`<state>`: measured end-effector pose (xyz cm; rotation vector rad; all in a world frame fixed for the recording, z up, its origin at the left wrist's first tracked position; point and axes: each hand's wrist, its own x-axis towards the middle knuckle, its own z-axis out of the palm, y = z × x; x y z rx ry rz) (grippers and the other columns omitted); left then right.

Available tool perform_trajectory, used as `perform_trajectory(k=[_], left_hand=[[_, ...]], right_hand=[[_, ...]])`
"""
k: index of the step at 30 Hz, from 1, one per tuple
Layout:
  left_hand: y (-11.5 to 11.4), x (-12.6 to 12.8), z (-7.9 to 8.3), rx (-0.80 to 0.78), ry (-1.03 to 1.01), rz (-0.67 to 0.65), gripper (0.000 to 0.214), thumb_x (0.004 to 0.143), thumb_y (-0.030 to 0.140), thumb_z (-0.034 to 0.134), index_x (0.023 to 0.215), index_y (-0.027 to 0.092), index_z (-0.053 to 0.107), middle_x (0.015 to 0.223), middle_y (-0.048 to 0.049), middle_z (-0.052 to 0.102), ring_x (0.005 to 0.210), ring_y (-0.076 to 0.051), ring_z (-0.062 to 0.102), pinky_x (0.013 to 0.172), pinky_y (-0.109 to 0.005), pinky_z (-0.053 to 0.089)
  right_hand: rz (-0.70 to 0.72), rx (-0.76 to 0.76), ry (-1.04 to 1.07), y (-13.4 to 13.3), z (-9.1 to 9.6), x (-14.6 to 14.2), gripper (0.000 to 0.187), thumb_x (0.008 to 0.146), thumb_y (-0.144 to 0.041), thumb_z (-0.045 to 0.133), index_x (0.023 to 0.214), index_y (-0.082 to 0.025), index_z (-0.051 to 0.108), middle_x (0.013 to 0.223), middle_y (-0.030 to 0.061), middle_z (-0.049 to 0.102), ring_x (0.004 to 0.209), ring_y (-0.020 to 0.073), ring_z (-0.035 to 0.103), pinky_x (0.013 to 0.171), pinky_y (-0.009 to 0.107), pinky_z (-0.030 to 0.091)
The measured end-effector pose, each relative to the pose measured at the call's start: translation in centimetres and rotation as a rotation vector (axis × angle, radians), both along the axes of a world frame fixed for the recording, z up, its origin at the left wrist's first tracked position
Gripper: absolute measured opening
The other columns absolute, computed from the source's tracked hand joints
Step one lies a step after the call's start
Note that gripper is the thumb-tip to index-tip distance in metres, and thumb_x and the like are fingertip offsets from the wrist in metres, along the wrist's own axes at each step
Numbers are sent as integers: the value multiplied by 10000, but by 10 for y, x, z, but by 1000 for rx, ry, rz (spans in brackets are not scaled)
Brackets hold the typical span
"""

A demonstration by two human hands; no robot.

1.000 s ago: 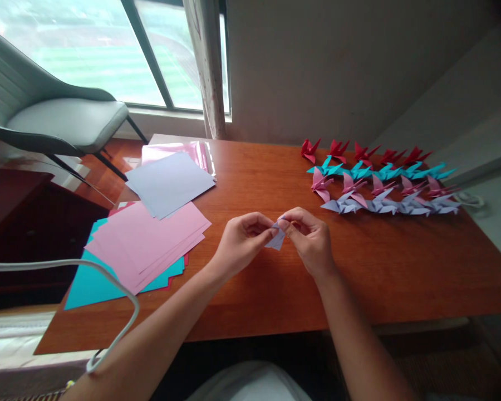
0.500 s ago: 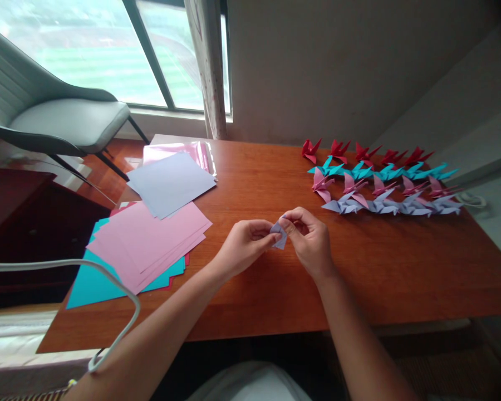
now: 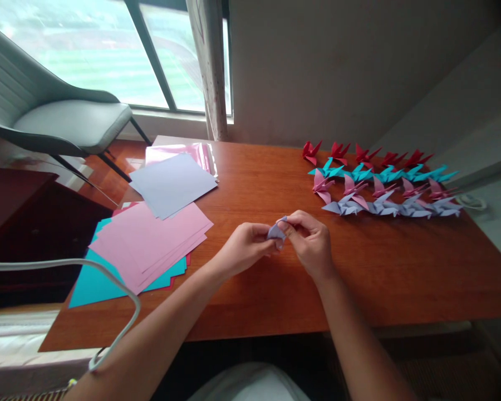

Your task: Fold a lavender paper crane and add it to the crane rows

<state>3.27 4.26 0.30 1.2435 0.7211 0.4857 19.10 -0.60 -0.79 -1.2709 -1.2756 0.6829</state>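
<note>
Paper (image 3: 274,231), folded and lilac, held over a wooden bench (image 3: 250,301).
Left hand (image 3: 248,245) and right hand (image 3: 311,239) pinch it between thumbs and fingers, above the middle of the reddish-brown top. Lilac sheets (image 3: 175,184), pink sheets (image 3: 154,236) and blue sheets (image 3: 89,285) overlap at left; 4 rows of folded birds (image 3: 387,174) stand at right. Beyond are a grey wall (image 3: 317,72), curtain (image 3: 211,67), bright window (image 3: 87,67) and, far left, a grey chair (image 3: 73,120).
</note>
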Motion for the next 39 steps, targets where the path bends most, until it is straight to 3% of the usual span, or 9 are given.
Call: perform_trajectory(k=[8, 13, 17, 23, 28, 31, 39], left_hand=[[-1, -1, -1, -17, -1, 82, 264, 786, 373, 748, 791, 109, 732, 706, -52, 715, 665, -136, 657, 628, -213, 492], [0, 1, 1, -93, -10, 42, 297, 759, 393, 783, 857, 115, 750, 790, -77, 753, 753, -169, 695, 671, -230, 509], [-1, -1, 1, -115, -66, 52, 328, 745, 432, 796, 858, 126, 760, 833, -92, 767, 778, -179, 707, 687, -241, 514], [1, -2, 2, -157, -99, 154, 295, 756, 396, 789, 885, 132, 763, 866, -89, 774, 770, -165, 710, 717, -240, 523], [-1, -1, 2, 33, -54, 171, 311, 811, 415, 740, 931, 129, 750, 862, -92, 768, 782, -177, 705, 730, -258, 538], [0, -1, 0, 144, -55, 265, 339, 797, 402, 760, 997, 131, 723, 878, -88, 767, 774, -177, 702, 742, -270, 546], [3, -3, 1, 170, -34, 407, 238, 745, 357, 793, 768, 131, 722, 685, -40, 714, 605, -130, 635, 584, -222, 488]], right_hand=[[86, -132, 113, 1, 2, -2, 130, 858, -340, 713, 899, -216, 711, 834, 8, 675, 737, 152, 608, 642, 276, 463], [-32, -76, 73, 2, -3, 0, 116, 838, -309, 730, 782, -211, 704, 709, -18, 627, 641, 126, 543, 586, 261, 417], [-60, -92, 148, 3, -4, 1, 129, 829, -337, 736, 797, -216, 709, 711, -14, 655, 647, 137, 567, 606, 268, 446], [6, -180, 135, 3, -2, 0, 225, 815, -414, 741, 924, -217, 728, 903, 37, 733, 773, 180, 650, 671, 289, 507], [-50, -175, 117, 4, -7, 3, 168, 836, -379, 727, 881, -219, 753, 850, 33, 743, 749, 181, 651, 684, 301, 497], [-74, -179, 163, 5, -11, 4, 163, 839, -371, 728, 890, -219, 755, 829, 32, 747, 738, 182, 653, 693, 308, 501], [-10, -237, 120, 4, -4, -1, 226, 844, -409, 712, 938, -204, 723, 916, 52, 752, 776, 185, 670, 647, 283, 504]])
